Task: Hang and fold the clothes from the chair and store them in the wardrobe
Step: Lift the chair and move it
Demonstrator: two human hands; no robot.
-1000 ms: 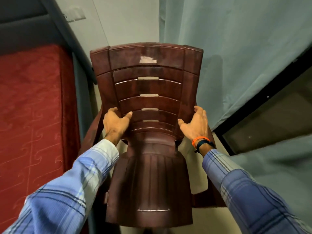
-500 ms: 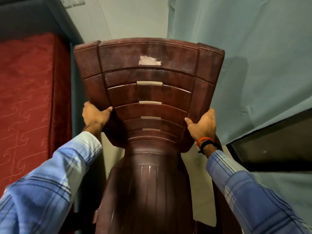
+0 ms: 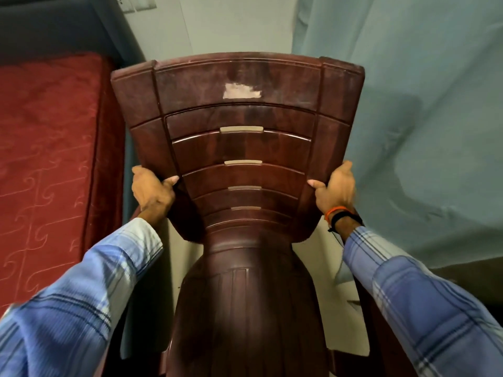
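A red bed [image 3: 46,148] lies at the left. The left hand [image 3: 152,190] grips one edge of the chair [image 3: 239,148] back, the right hand [image 3: 336,189] the other. The moulded plastic chair looks stiff, light and smooth; its side edges suit gripping. No clothes show.

Am reaching both arms forward; my left hand [image 3: 152,190] and right hand [image 3: 336,190] gripping chair [image 3: 239,148] back's side edges, thumbs in front.

Probably a bedroom: bed [image 3: 49,148], curtain [image 3: 422,104].
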